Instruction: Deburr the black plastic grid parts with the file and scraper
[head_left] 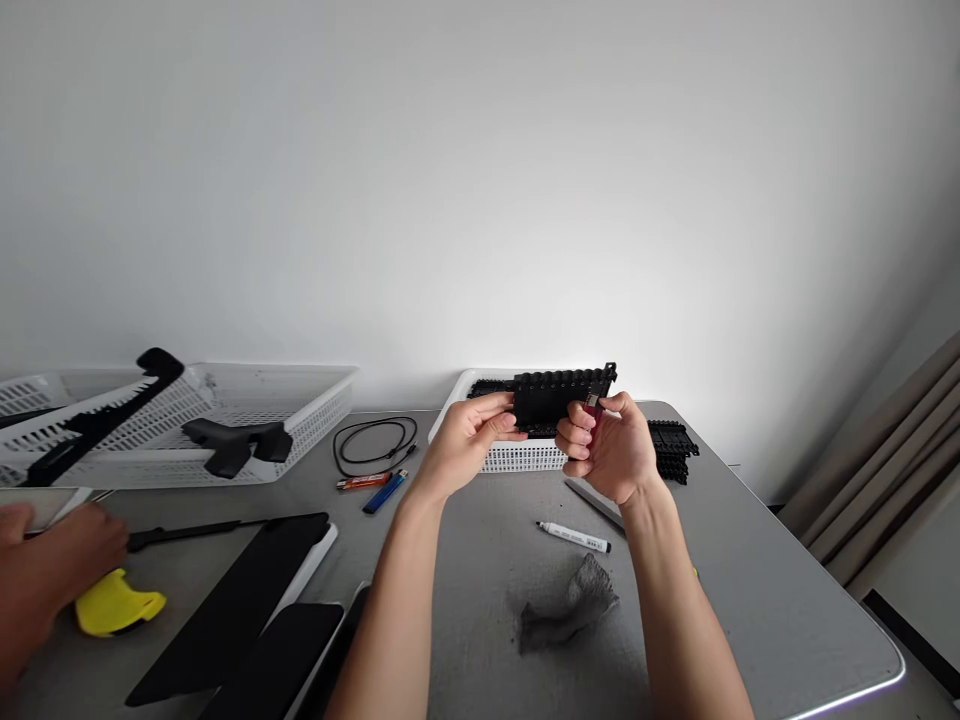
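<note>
My left hand [469, 435] is curled, thumb and fingers pinching the left end of the black plastic part [559, 398], which is held up in the air above the table [750, 600], just in front of the white basket [517, 455]. My right hand [604, 445] is closed at the part's right end, and a small red lighter [595, 412] peeks from between its fingers against the part's lower right corner. Below my wrists there is open grey tabletop, with a white marker [574, 537] just under the right hand and a crumpled grey cloth [570, 605] nearer me. Stacked black parts [673, 448] sit near the far right edge; the table's rounded right corner is well apart from my forearm. To the left lie two lighters [375, 487], a cable loop [373, 443], black panels [240, 600], and another person's hand [52, 565] by a yellow object [116, 603].
</note>
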